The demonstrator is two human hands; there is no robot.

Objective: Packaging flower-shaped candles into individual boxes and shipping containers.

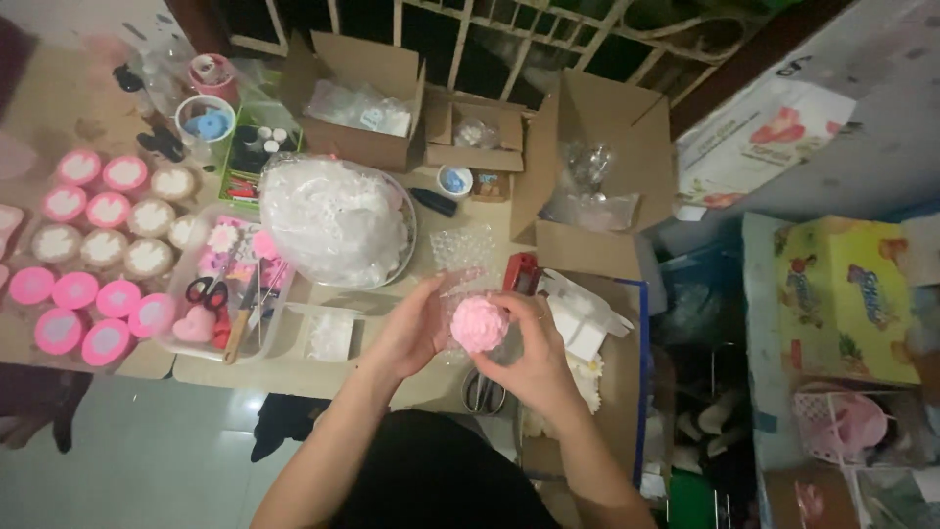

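Above the table (323,367), both hands (480,333) cup a round pink flower (479,323), petals facing up.

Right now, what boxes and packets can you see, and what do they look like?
Left carton: back of the table, open, brown, clear bags inside.
Small carton: middle back, open, brown.
Big carton: back right, open, brown, clear bags inside.
Yellow box: far right, fruit pictures.
White packet: upper right, pink flower picture.

Single head-worn view, steeply downward, close over a cluttered worktable (323,377).
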